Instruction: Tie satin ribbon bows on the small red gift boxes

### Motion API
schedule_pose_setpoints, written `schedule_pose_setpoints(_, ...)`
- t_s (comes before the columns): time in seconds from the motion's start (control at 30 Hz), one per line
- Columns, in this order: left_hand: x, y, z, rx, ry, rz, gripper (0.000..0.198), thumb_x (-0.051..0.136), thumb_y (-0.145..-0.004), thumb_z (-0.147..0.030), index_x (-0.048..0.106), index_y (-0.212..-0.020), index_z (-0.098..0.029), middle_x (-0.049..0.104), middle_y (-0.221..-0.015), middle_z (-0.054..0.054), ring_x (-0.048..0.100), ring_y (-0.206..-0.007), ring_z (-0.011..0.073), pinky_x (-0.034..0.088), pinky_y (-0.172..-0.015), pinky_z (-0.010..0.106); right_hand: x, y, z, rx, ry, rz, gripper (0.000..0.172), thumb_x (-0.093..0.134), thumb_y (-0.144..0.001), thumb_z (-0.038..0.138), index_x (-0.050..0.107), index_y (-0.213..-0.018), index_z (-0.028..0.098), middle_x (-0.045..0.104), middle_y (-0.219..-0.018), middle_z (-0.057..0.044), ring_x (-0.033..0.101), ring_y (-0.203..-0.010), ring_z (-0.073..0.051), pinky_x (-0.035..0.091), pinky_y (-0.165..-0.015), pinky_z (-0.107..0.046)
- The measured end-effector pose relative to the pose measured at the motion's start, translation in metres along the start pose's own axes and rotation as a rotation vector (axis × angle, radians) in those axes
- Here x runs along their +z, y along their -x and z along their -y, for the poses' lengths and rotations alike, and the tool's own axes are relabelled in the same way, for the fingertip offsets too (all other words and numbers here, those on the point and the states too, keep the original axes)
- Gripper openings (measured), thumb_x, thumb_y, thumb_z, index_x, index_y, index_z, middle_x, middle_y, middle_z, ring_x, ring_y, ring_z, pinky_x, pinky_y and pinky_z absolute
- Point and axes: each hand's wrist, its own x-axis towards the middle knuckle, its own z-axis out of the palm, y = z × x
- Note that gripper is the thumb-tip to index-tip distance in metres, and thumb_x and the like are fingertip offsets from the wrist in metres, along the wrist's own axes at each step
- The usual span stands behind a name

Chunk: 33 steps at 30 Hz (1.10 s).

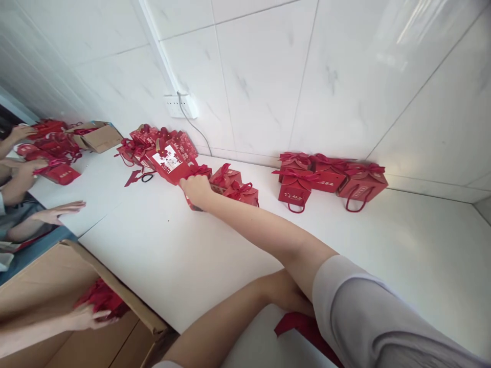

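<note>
My right hand (197,190) reaches across the table, its fingers curled down over a small red gift box (195,207) that it mostly covers. Beside it stand two red gift boxes with ribbon bows, one behind (227,176) and one nearer (245,194). A larger red package with a white printed panel (168,159) leans just left of the hand. My left hand (289,295) passes beneath my right arm; its fingers are hidden there. Close to it lies a flat red piece (297,324), partly covered by my sleeve.
Several red gift boxes (294,191) stand by the wall at right. A red pile (143,140) sits under the wall socket (180,106). At lower left, another person's hand (90,316) holds red items inside a large carton (69,250). Other people's hands (57,212) are at far left.
</note>
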Motion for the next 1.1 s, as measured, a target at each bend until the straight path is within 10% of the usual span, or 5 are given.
schedule_pose_setpoints(0.23,-0.006,0.000,-0.026,0.167,0.225,-0.011,0.031,0.081,-0.065,-0.045,0.076,-0.075,-0.016,0.073,-0.097,0.010,0.066,-0.096,0.0235,0.054,-0.086,0.030,-0.033,0.033,-0.081,0.213,0.161,-0.145,0.057,0.054,-0.092,0.023,0.034,-0.144,0.010,0.035,-0.149,-0.028,0.036,-0.137,-0.040,0.024,-0.107,-0.066)
schedule_pose_setpoints(0.4,-0.008,0.004,-0.032,0.147,0.203,-0.081,0.034,0.085,-0.060,-0.047,0.079,-0.078,-0.019,0.069,-0.103,0.011,0.064,-0.103,0.0233,0.051,-0.091,0.030,-0.007,0.118,-0.060,-0.283,0.202,-0.167,0.049,0.054,-0.091,0.046,0.051,-0.131,0.016,0.037,-0.151,-0.019,0.034,-0.138,-0.038,0.014,-0.114,-0.065)
schedule_pose_setpoints(0.53,-0.012,0.004,-0.035,0.131,0.211,-0.053,0.029,0.083,-0.064,-0.045,0.079,-0.079,-0.021,0.071,-0.082,0.010,0.061,-0.109,0.0242,0.050,-0.091,0.031,0.011,0.153,-0.088,-0.176,0.265,-0.118,0.036,0.043,-0.096,0.019,0.051,-0.131,0.012,0.039,-0.151,-0.018,0.036,-0.138,-0.035,0.022,-0.113,-0.063)
schedule_pose_setpoints(0.73,-0.013,0.004,-0.037,0.087,0.217,-0.075,0.025,0.086,-0.062,-0.037,0.079,-0.079,-0.020,0.070,-0.080,0.009,0.060,-0.108,0.0240,0.049,-0.089,0.031,-0.023,0.174,-0.155,0.042,0.216,-0.188,0.037,0.042,-0.093,0.009,0.057,-0.126,0.015,0.028,-0.158,-0.014,0.024,-0.146,-0.032,0.010,-0.116,-0.065)
schedule_pose_setpoints(1.1,-0.005,0.002,-0.037,0.101,0.196,-0.175,0.018,0.083,-0.067,-0.029,0.077,-0.078,-0.017,0.067,-0.097,0.011,0.064,-0.096,0.0204,0.048,-0.093,0.033,-0.105,0.328,-0.134,0.255,-0.590,-0.052,0.030,0.046,-0.097,0.039,0.063,-0.114,0.023,0.065,-0.120,-0.008,0.060,-0.112,-0.021,0.047,-0.097,-0.038)
